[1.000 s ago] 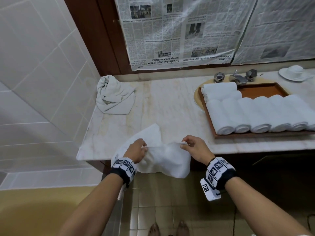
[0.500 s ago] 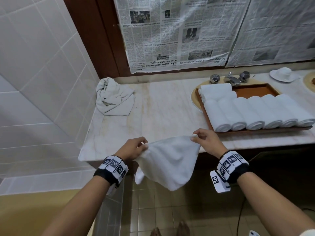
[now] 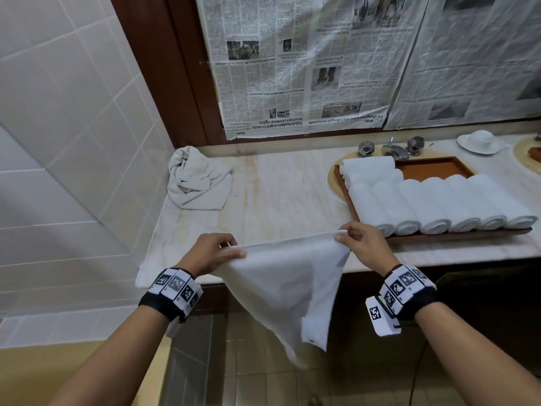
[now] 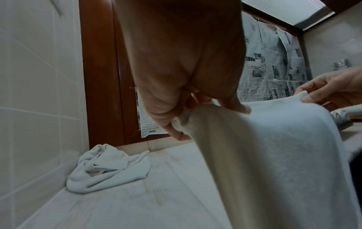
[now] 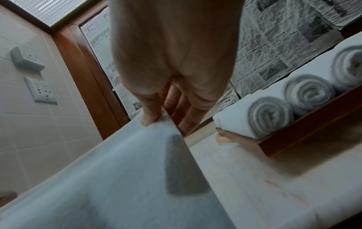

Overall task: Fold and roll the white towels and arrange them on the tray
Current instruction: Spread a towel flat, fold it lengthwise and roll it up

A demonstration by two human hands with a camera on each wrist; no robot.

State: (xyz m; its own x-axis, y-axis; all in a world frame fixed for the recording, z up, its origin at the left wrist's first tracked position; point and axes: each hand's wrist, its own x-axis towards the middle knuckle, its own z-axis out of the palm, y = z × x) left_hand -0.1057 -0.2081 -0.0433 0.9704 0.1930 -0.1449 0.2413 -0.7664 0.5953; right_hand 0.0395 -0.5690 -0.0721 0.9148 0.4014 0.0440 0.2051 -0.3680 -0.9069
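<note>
White towel (image 3: 288, 285) hangs in the air in front of the marble surface (image 3: 281, 189), stretched by its top edge between the two hands. That edge runs nearly level and taut from one hand to the other; below it the cloth drops in a loose, roughly triangular drape with its lowest corner hanging past the surface's front edge toward the tiled floor. The fabric is plain, soft terry; a small tag shows near the right edge.

The left hand (image 3: 209, 253) pinches the left top corner, its thumb and curled fingers (image 4: 238, 108) bunching a little cloth between them. The right hand (image 3: 363, 244) pinches the right top corner between the thumb and the fingers (image 5: 188, 122), which lie straight behind the cloth in the right wrist view.

To the right on the surface sits a wooden tray (image 3: 433, 171). Six rolled towels (image 3: 439, 206) lie side by side along its near part, spiral ends facing the front, touching one another. Two more rolls (image 3: 370, 171) lie crosswise behind them at the tray's left end. The back right part of the tray shows bare brown wood.

A crumpled towel (image 3: 197, 180) lies in a heap at the surface's far left corner, against the tiled wall. Behind the tray stand a chrome faucet (image 3: 393, 149) and a white cup on a saucer (image 3: 480, 140). Newspaper sheets (image 3: 304, 63) cover the window above.
</note>
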